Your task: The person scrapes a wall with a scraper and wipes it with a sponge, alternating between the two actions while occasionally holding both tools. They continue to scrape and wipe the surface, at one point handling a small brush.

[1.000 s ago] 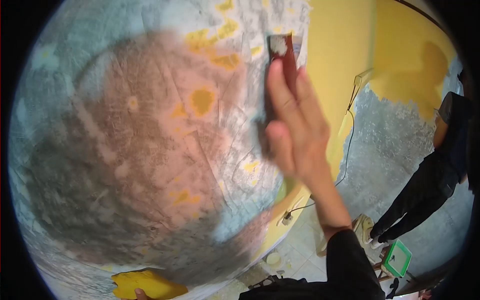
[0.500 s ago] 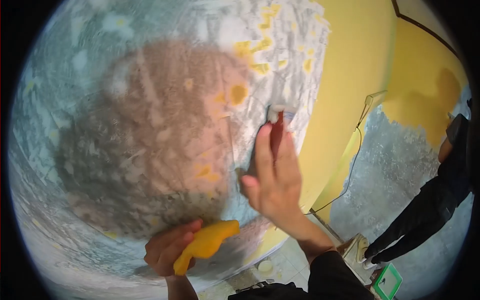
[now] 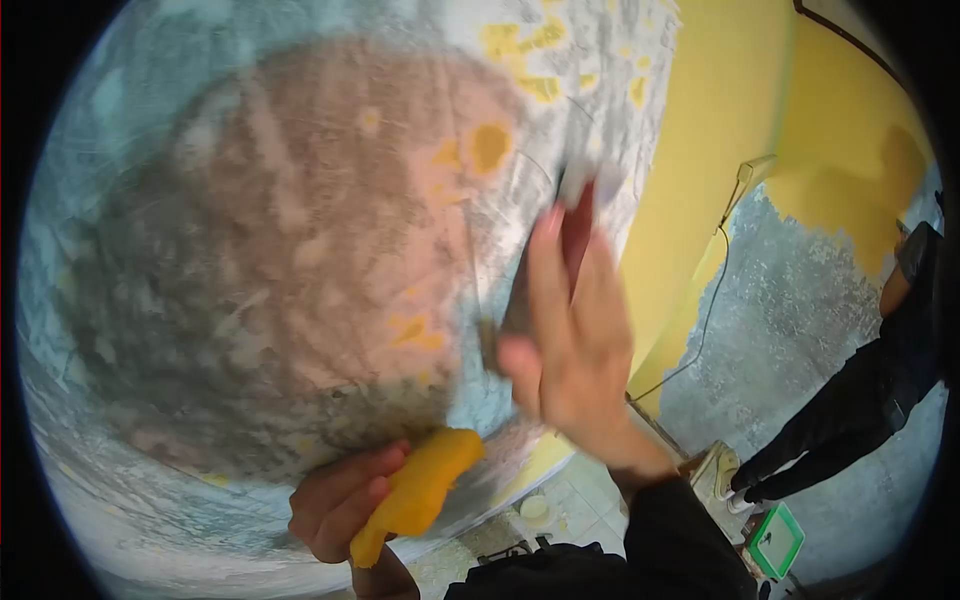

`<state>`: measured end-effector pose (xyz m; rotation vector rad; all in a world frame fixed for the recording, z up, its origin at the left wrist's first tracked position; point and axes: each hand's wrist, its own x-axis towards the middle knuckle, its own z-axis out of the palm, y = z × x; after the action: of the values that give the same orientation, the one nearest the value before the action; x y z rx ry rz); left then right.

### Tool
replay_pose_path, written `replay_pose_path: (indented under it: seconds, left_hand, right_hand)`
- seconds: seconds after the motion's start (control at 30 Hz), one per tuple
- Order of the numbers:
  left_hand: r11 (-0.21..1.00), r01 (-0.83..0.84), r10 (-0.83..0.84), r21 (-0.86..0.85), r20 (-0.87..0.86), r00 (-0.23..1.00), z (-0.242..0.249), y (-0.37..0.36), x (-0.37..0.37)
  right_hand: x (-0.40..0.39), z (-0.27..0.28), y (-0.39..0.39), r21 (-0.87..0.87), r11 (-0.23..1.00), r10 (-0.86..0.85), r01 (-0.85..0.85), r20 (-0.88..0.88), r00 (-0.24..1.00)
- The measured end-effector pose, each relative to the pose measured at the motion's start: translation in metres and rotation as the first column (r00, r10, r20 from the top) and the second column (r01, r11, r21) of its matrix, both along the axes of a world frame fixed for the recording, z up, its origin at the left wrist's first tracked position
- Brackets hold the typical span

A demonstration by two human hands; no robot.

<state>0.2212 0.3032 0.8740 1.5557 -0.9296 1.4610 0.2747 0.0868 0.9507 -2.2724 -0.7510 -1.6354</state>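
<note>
A scraper (image 3: 578,235) with a dark red handle is in my right hand (image 3: 575,345), its pale blade against the patchy wall (image 3: 300,250). The fingers lie along the handle, and motion blurs the hand and blade. Lower down, my left hand (image 3: 345,503) grips a crumpled yellow-orange cloth-like piece (image 3: 420,490) near the wall's lower part. Yellow spots show through the white and grey surface around the scraper.
Another person in dark clothes (image 3: 850,410) stands at the right on a low platform. A green-rimmed tray (image 3: 798,545) lies near their feet. A cable (image 3: 708,320) hangs from a yellow wall box (image 3: 745,178). A round pale container (image 3: 537,512) sits on the floor.
My right hand and the scraper have moved slightly up and to the right. My left hand still holds the yellow piece in nearly the same place. The view has shifted a little.
</note>
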Motion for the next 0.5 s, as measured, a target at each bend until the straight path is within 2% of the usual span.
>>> replay_pose_path:
  seconds: [0.03, 0.1, 0.17, 0.2, 0.3, 0.33, 0.43, 0.5]
  left_hand:
    - [1.0, -0.01, 0.01, 0.009, 0.006, 1.0, 0.0, 0.002, 0.001]
    - [0.999, -0.005, 0.005, 0.044, -0.009, 1.0, -0.003, 0.002, 0.0]
    - [0.998, -0.053, 0.052, -0.014, -0.056, 0.997, 0.003, -0.009, -0.005]
    - [0.995, -0.085, 0.08, -0.048, -0.088, 0.993, 0.003, -0.012, -0.009]
    - [0.997, 0.034, -0.034, -0.066, 0.014, 0.999, -0.002, -0.002, -0.001]
    - [0.998, 0.041, -0.041, 0.052, -0.002, 0.999, 0.002, 0.006, 0.0]
    - [0.997, -0.058, 0.05, -0.059, -0.137, 0.989, 0.002, -0.009, -0.013]
    - [0.999, -0.001, -0.002, -0.055, -0.071, 0.997, -0.003, -0.001, -0.004]
  right_hand:
    - [-0.008, -0.015, 0.004, -0.075, 0.997, -0.018, 0.013, -0.067, 0.998]
    - [-0.004, -0.01, 0.0, -0.05, 0.998, -0.025, 0.024, -0.027, 0.999]
    - [-0.002, 0.041, -0.005, 0.152, 0.987, -0.028, 0.043, -0.099, 0.995]
    - [0.009, 0.05, -0.003, 0.158, 0.98, -0.124, 0.12, 0.013, 0.992]
    - [0.008, 0.003, 0.014, 0.134, 0.988, -0.087, 0.071, 0.12, 0.989]
    - [0.013, 0.008, 0.007, 0.123, 0.992, -0.018, 0.003, 0.126, 0.992]
    - [0.018, 0.046, 0.0, 0.243, 0.957, -0.165, 0.159, 0.007, 0.986]
    - [0.01, 0.017, 0.008, 0.157, 0.986, -0.07, 0.062, 0.046, 0.997]
